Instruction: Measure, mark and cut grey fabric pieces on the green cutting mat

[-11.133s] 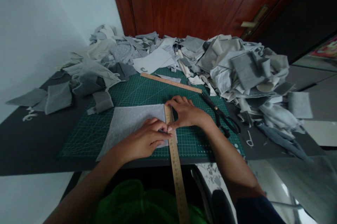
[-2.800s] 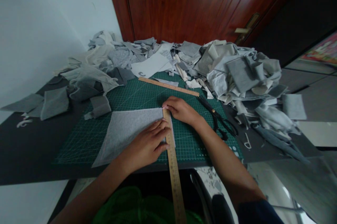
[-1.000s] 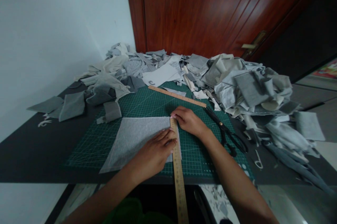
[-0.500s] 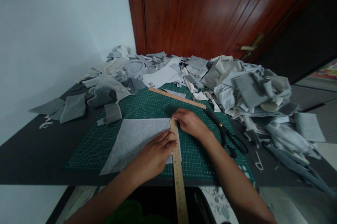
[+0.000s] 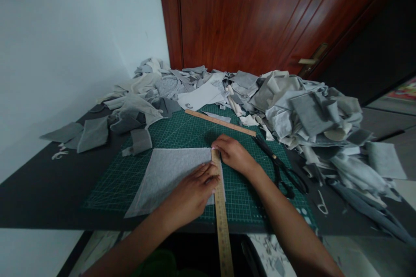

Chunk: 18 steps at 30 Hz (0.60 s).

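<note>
A grey piece of cloth (image 5: 172, 166) lies flat on a green cutting mat (image 5: 250, 194). Along its right edge runs a wooden ruler (image 5: 222, 225), its near end sticking out past the table edge. My left hand (image 5: 194, 190) presses on the ruler, fingers and thumb on its upper half. At the ruler's far end, by the cloth's top right corner, is my right hand (image 5: 233, 152), its fingers pinched together. Whatever that pinch holds is hidden. Black-handled scissors (image 5: 275, 160) lie on the mat to the right of my right hand.
A second wooden ruler (image 5: 224, 123) lies slantwise farther back. Heaped cloth scraps (image 5: 139, 95) line the back and left, with a taller pile (image 5: 305, 112) at the right. A white paper piece (image 5: 199, 97) lies before the door (image 5: 234, 17). The dark tabletop (image 5: 29, 190) ends close to me.
The view has shifted slightly. Both hands, the ruler and the cloth keep the same places relative to one another.
</note>
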Each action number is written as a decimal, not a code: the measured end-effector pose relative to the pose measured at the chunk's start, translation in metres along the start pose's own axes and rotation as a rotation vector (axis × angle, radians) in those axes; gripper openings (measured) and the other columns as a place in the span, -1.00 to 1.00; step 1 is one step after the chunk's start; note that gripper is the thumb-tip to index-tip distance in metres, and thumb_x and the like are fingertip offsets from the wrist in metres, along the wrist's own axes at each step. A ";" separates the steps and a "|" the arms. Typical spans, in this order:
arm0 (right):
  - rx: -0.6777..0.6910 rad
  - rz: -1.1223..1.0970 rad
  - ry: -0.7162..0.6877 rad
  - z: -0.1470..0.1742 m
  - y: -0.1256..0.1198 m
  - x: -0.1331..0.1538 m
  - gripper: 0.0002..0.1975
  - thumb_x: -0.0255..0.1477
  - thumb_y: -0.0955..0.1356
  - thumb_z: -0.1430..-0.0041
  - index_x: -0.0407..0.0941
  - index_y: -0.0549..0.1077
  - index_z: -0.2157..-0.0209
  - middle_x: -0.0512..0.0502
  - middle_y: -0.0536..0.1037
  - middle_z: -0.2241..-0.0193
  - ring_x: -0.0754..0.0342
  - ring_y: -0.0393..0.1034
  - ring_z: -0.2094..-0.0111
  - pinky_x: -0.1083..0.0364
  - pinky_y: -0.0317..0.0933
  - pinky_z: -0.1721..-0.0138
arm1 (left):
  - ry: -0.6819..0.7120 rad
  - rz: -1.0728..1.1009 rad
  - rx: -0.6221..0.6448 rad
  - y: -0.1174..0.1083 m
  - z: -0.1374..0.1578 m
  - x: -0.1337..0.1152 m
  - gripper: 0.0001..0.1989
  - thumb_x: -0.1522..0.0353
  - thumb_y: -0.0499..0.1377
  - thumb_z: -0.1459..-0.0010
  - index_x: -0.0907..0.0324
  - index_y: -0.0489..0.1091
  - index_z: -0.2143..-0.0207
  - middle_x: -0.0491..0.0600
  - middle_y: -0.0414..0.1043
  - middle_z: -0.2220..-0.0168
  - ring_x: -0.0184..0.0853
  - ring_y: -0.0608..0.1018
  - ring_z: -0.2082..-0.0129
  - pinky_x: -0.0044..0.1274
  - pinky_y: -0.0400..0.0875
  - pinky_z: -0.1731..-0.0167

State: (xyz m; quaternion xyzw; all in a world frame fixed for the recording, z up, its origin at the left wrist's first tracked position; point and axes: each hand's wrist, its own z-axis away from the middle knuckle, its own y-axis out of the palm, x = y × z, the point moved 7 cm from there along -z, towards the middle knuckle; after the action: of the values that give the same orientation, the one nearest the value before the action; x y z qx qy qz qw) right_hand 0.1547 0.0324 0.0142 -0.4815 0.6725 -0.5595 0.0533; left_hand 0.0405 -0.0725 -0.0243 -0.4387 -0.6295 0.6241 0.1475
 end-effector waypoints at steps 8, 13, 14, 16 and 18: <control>0.013 0.014 0.007 0.000 0.001 -0.002 -0.71 -0.72 0.26 -0.32 -0.14 0.55 0.21 -0.16 0.54 0.23 -0.02 0.46 0.18 0.06 0.33 0.09 | 0.003 -0.008 -0.011 0.001 0.001 0.001 -0.50 0.62 0.09 -0.25 0.19 0.31 -0.22 0.14 0.26 -0.36 -0.11 0.24 -0.44 -0.17 0.13 -0.44; 0.060 0.067 0.022 -0.001 0.001 0.000 -0.73 -0.72 0.27 -0.30 -0.13 0.55 0.24 -0.13 0.52 0.26 -0.01 0.45 0.19 0.08 0.30 0.12 | 0.010 -0.006 -0.018 0.001 0.001 0.001 -0.49 0.63 0.09 -0.24 0.20 0.31 -0.22 0.17 0.26 -0.36 -0.09 0.25 -0.43 -0.15 0.15 -0.43; 0.069 0.083 0.027 0.000 0.001 0.000 -0.73 -0.72 0.27 -0.29 -0.13 0.55 0.24 -0.13 0.52 0.26 -0.01 0.45 0.20 0.08 0.30 0.12 | 0.010 -0.001 -0.026 0.001 0.001 0.001 -0.48 0.63 0.08 -0.24 0.19 0.30 -0.22 0.16 0.26 -0.36 -0.10 0.26 -0.43 -0.14 0.16 -0.43; 0.083 0.123 0.045 0.001 -0.001 -0.003 -0.72 -0.73 0.27 -0.28 -0.13 0.55 0.24 -0.14 0.53 0.25 0.00 0.45 0.20 0.09 0.29 0.12 | 0.009 0.008 -0.039 0.000 0.001 0.001 -0.49 0.62 0.08 -0.25 0.17 0.31 -0.22 0.15 0.27 -0.35 -0.10 0.27 -0.42 -0.14 0.17 -0.42; 0.092 0.159 0.069 0.003 -0.004 -0.006 -0.70 -0.74 0.27 -0.25 -0.13 0.56 0.25 -0.14 0.53 0.24 0.00 0.45 0.20 0.09 0.28 0.11 | 0.008 0.014 -0.039 -0.001 0.002 0.001 -0.51 0.61 0.07 -0.27 0.18 0.31 -0.22 0.15 0.27 -0.35 -0.10 0.27 -0.42 -0.14 0.18 -0.42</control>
State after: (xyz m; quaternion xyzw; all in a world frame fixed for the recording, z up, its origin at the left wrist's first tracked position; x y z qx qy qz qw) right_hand 0.1622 0.0349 0.0133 -0.4042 0.6836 -0.6000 0.0966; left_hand 0.0384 -0.0725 -0.0242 -0.4483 -0.6377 0.6112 0.1370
